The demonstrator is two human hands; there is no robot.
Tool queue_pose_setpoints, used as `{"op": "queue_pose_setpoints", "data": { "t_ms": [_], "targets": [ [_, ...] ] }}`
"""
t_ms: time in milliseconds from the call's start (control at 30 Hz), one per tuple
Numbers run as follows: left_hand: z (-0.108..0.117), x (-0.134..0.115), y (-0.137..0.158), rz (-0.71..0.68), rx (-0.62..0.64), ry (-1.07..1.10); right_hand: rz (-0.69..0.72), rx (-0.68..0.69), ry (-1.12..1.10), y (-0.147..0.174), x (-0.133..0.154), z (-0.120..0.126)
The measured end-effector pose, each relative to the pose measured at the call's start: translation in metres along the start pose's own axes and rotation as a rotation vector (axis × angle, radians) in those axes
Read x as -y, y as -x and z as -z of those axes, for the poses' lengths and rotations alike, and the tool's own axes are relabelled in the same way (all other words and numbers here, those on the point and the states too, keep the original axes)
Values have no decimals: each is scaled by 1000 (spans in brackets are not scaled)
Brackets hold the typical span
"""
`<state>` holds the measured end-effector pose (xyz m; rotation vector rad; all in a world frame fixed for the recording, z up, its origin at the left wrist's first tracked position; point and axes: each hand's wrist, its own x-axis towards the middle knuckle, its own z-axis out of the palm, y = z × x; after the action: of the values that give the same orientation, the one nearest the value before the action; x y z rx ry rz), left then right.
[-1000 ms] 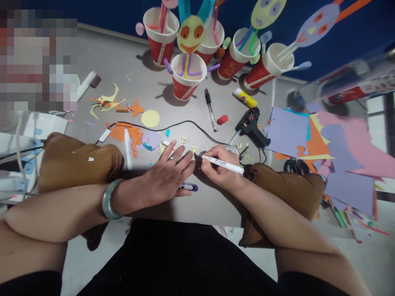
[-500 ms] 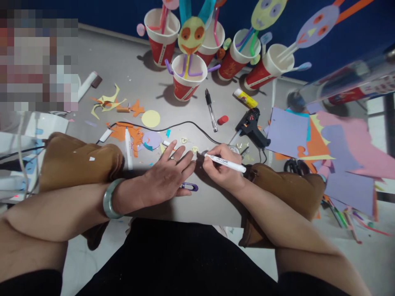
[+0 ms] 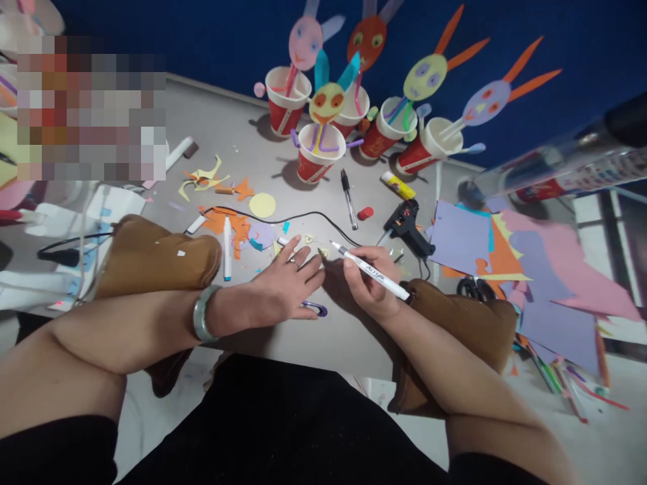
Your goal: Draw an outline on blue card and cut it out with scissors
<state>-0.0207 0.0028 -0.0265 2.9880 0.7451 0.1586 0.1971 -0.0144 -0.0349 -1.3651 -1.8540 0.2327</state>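
Clasping a slim white plastic acrylic marker [image 3: 375, 271], a person's right grip [image 3: 378, 298] hangs over a grey table [image 3: 323, 343], the tip pointing toward small pale-yellow paper pieces [image 3: 324, 253] that bear dark drawn lines and lie just beside the left fingertips. The left grip [image 3: 275, 289] is open, palm down with fingers spread, its thumb by a purple looped object [image 3: 316, 309]. Any wet ink could smear should those fingers slide across it, and pieces so light could shift under a sleeve of air or a nudge. A thin black cord [image 3: 316, 213] curving just beyond could snag a hand; the black pistol-shaped glue gun [image 3: 412, 232], near the right grip, could burn a knuckle if hot. Textures run from crisp to slick: jagged orange paper scraps [image 3: 222, 219], a smooth-edged yellow paper disc [image 3: 262, 205], and tapering red-and-white paper cups [image 3: 313, 167] supporting flat oval paper rabbit faces [image 3: 327, 103] with pointed ears on bent plastic straws.
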Motion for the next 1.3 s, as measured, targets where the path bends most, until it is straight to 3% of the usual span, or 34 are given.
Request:
{"op": "queue_pose_setpoints", "data": {
  "t_ms": [200, 367, 467, 600, 733, 867, 933, 1067, 1167, 1300],
  "targets": [
    [2, 2, -3, 6, 4, -16, 254, -87, 68, -8, 0, -1],
    [16, 7, -6, 0, -27, 85, 271, -55, 123, -22, 4, 5],
    [30, 22, -9, 94, -45, 227, 160, -41, 69, -29, 11, 13],
    [42, 43, -13, 268, -141, 319, -159, 10, -268, -31, 19, 21],
    [47, 41, -13, 218, 13, 346, -387, 26, -504, -27, 23, 26],
    [58, 34, -13, 158, 145, 220, -492, 36, -589, -20, 25, 30],
    [68, 43, -11, 243, 89, 125, -500, 39, -591, -16, 24, 33],
    [86, 85, 1, 603, -62, -72, -504, 2, -591, -13, 17, 40],
    [91, 114, 15, 789, 33, -139, -525, -68, -661, -18, 9, 44],
    [89, 129, 22, 818, 390, -95, -554, -182, -788, -36, -2, 47]
  ]
}}
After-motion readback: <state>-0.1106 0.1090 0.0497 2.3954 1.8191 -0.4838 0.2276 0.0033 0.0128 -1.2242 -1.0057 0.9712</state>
